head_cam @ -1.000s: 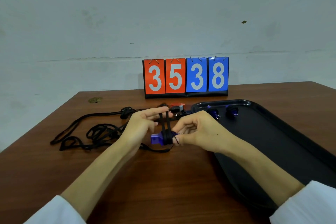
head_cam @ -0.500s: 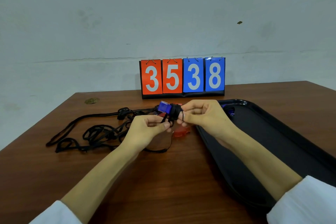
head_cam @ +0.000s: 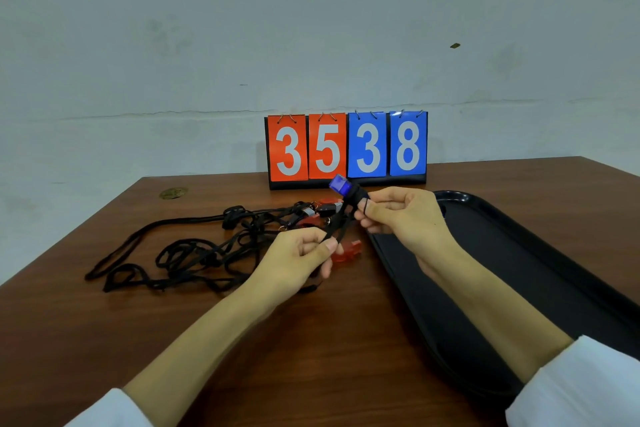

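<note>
A blue whistle (head_cam: 339,184) wound with black cord is held up above the table, gripped in my right hand (head_cam: 398,215) by its wrapped end. Its black lanyard (head_cam: 337,227) runs down to my left hand (head_cam: 298,253), which pinches the cord between thumb and fingers. A red whistle (head_cam: 348,251) lies on the table just under my left fingertips. The black tray (head_cam: 502,253) sits to the right, under my right forearm.
A tangle of black lanyards (head_cam: 194,253) with more whistles and clips (head_cam: 318,211) spreads over the left middle of the wooden table (head_cam: 311,357). A flip scoreboard (head_cam: 346,149) reading 3538 stands at the back. A small brass disc (head_cam: 173,193) lies far left.
Both hands rose from the table with the blue whistle. The whistle moved up and to the right; my left hand dropped lower along the cord, uncovering the red whistle.
</note>
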`<control>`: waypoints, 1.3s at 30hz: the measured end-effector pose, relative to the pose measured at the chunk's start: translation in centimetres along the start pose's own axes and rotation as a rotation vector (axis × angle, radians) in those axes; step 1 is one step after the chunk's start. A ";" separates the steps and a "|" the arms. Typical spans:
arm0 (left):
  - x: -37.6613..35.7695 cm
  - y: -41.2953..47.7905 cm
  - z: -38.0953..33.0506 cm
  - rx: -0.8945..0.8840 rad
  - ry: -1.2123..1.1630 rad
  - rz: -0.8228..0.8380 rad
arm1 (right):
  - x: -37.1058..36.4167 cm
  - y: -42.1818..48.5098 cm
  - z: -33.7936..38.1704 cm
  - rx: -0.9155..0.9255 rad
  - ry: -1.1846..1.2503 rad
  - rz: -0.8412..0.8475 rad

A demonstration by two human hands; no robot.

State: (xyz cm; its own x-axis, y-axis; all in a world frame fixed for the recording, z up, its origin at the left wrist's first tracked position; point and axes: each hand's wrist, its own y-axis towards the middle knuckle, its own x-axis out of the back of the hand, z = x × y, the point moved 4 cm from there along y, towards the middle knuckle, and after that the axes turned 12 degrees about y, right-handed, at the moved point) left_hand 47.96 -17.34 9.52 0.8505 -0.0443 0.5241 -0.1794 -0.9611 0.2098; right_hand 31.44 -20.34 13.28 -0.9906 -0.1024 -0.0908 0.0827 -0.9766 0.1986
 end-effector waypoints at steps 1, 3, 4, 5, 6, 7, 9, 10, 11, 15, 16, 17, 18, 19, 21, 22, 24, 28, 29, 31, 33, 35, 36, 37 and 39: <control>0.0 0.0 0.0 0.011 -0.009 -0.001 | 0.3 0.1 -0.1 -0.006 -0.013 -0.027; 0.2 -0.1 -0.2 0.021 0.004 -0.026 | 0.7 0.3 -0.1 0.009 -0.099 -0.079; 0.4 -0.1 -0.4 0.016 0.023 -0.055 | 0.9 0.3 -0.1 0.024 -0.158 -0.098; 0.6 -0.1 -0.6 0.003 0.042 -0.096 | 0.9 0.3 -0.1 0.038 -0.216 -0.112; 0.9 -0.2 -0.8 -0.013 0.056 -0.144 | 0.9 0.4 -0.2 0.051 -0.275 -0.123; 1.2 -0.2 -0.9 -0.030 0.061 -0.190 | 0.9 0.3 -0.2 0.063 -0.338 -0.131; 1.7 -0.2 -1.3 -0.065 0.055 -0.253 | 0.6 0.3 -0.4 0.083 -0.457 -0.120; 1.8 -0.3 -1.4 -0.082 0.060 -0.274 | 0.3 0.2 -0.5 0.097 -0.511 -0.095; 1.9 -0.3 -1.6 -0.106 0.066 -0.291 | 0.0 0.1 -0.7 0.115 -0.566 -0.064; 1.8 -0.6 -1.9 -0.203 0.047 -0.283 | -1.4 -0.6 -1.1 0.159 -0.728 0.081; 1.6 -0.7 -1.9 -0.205 0.044 -0.278 | -1.6 -0.6 -1.2 0.161 -0.747 0.125; 1.6 -0.7 -1.9 -0.197 0.038 -0.281 | -1.9 -0.7 -1.3 0.162 -0.765 0.170; 1.6 -0.7 -1.9 -0.180 0.026 -0.281 | -2.1 -0.8 -1.4 0.161 -0.773 0.215; 1.7 -0.7 -1.9 -0.155 0.017 -0.280 | -2.3 -1.0 -1.4 0.155 -0.767 0.257; 1.9 -0.6 -1.6 -0.098 0.014 -0.264 | -2.7 -1.2 -1.5 0.137 -0.717 0.334; 2.0 -0.4 -1.4 -0.075 0.017 -0.249 | -2.8 -1.3 -1.5 0.133 -0.684 0.364; 2.3 -0.2 -1.0 -0.042 0.013 -0.219 | -2.8 -1.4 -1.4 0.125 -0.613 0.412; 2.4 0.1 -0.1 0.025 -0.021 -0.173 | -2.9 -1.4 -1.2 0.111 -0.513 0.455; 2.4 0.1 0.1 0.044 -0.023 -0.163 | -2.9 -1.4 -1.2 0.111 -0.489 0.454; 2.3 0.2 0.3 0.107 -0.034 -0.149 | -2.8 -1.3 -1.0 0.116 -0.452 0.442; 2.2 0.3 0.5 0.180 -0.063 -0.130 | -2.7 -1.2 -0.9 0.113 -0.426 0.430; 2.1 0.5 0.9 0.233 -0.142 -0.112 | -2.6 -1.1 -0.8 0.115 -0.413 0.408; 1.9 0.6 1.0 0.260 -0.213 -0.109 | -2.5 -1.1 -0.8 0.120 -0.409 0.389; 1.8 0.6 1.1 0.281 -0.274 -0.101 | -2.5 -1.0 -0.7 0.125 -0.404 0.364; 1.6 0.8 1.1 0.279 -0.336 -0.086 | -2.2 -0.8 -0.6 0.136 -0.418 0.307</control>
State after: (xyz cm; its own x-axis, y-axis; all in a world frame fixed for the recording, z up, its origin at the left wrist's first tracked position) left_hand 49.75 -18.47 9.60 0.9783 -0.0032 0.2071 -0.0002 -0.9999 -0.0146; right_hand 33.64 -19.42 12.73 -0.8841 -0.2684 0.3826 0.3882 -0.8775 0.2816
